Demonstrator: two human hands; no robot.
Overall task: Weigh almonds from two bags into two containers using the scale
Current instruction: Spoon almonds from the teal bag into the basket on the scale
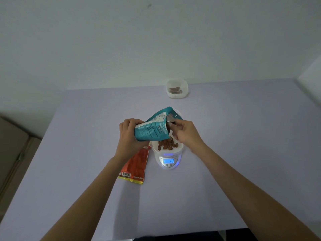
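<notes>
Right now you are holding a teal bag [152,130] in both hands above the scale [163,164], which is sitting near the middle of the pale purple table [234,153]. Your left hand [129,136] is gripping the bag's lower end, with the fingers wrapped round it and the thumb lying on the printed side. Your right hand [186,134] is working at the bag's upper end, where the silver lining is showing; its fingers are curling in and pinching the edge of the open mouth. The bag is tilting, with the mouth end lying farther from you and higher than the end in your left hand.

Directly under the bag, a white container [179,148] is resting on the scale's platform, and a loose layer of brown almonds [166,144] is lying inside it. The scale's blue display is glowing and reading 20.

An orange bag [138,165] is lying flat on the table just to the left of the scale, partly under your left wrist, with a barcode showing at its near end. A second white container [177,96] is standing well apart at the table's far edge, close to the wall [156,40], and it is holding a few almonds too.
</notes>
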